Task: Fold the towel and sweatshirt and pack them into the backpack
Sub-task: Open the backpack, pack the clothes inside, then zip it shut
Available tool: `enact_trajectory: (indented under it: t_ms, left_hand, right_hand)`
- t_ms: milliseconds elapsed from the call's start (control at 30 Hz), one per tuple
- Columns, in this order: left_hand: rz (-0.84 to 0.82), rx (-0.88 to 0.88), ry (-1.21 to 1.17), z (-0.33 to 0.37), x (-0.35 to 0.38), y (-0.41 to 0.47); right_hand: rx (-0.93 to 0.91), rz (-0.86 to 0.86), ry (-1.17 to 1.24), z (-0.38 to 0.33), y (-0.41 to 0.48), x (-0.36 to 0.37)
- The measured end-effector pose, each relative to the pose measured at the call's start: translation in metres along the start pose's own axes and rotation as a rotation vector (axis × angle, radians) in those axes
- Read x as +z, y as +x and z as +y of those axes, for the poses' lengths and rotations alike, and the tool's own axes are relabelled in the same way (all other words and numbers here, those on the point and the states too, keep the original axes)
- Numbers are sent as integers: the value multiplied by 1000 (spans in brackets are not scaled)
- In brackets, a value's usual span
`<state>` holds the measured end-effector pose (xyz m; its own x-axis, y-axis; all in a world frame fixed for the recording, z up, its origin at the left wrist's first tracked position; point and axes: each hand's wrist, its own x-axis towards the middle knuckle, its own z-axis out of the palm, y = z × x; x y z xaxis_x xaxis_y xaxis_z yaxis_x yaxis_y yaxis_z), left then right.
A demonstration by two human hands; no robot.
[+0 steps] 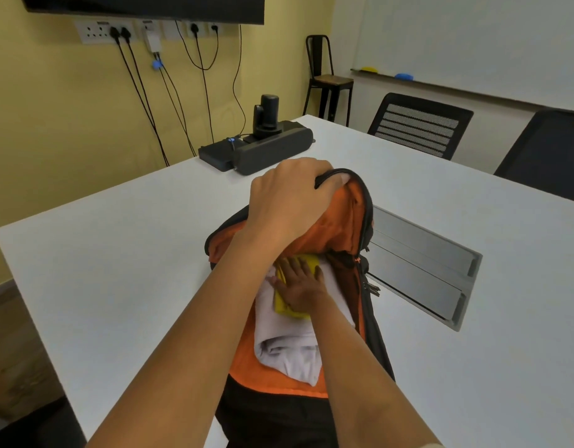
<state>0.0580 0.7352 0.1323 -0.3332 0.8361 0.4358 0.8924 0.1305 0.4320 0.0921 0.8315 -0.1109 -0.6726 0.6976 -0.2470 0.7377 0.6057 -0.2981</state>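
Head view: the black backpack (272, 415) lies open on the white table (117, 253), its orange lining showing. The left hand (295, 202) curls round the raised flap at the backpack's 12 o'clock end. The right hand (300, 291) lies flat, fingers straight, pressing the yellow towel (283, 308) onto the white sweatshirt (289, 347) inside. A grey hatch (418, 270) sits at the backpack's 3 o'clock, a black speaker (272, 150) at 12.

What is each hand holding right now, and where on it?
The left hand grips the backpack by the top edge of its open flap. The right hand holds nothing; it presses flat on the yellow towel.
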Motion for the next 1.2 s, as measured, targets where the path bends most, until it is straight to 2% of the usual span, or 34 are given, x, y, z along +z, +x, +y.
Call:
enact_trajectory:
  t_ms: [367, 600, 700, 767, 867, 967, 1067, 1133, 1200]
  left_hand:
    - [-42, -94, -35, 8, 8, -19]
    - [-112, -123, -50, 5, 9, -49]
    - [-152, -138, -61, 2, 12, -63]
    - [-178, -146, -77, 0, 15, -73]
    - [-197, -150, -98, -4, 19, -86]
    - [-243, -132, -119, -5, 22, -98]
    - [-366, -127, -145, -7, 28, -113]
    - [-462, -101, -129, -10, 36, -127]
    - [-541, -70, -101, -15, 47, -143]
  right_hand:
    - [-94, 172, -19, 3, -101, 36]
    - [-117, 93, -125, 7, -158, 50]
    - [-115, 27, -71, 10, -174, 45]
    - [-120, 52, -21, 13, -183, 38]
    - [-123, 245, 63, 16, -200, 24]
    - [-67, 597, 318, 17, -220, 4]
    - [25, 928, 613, 19, -232, -21]
    - [39, 1050, 699, 20, -233, -38]
    - [47, 1079, 730, 19, -230, -53]
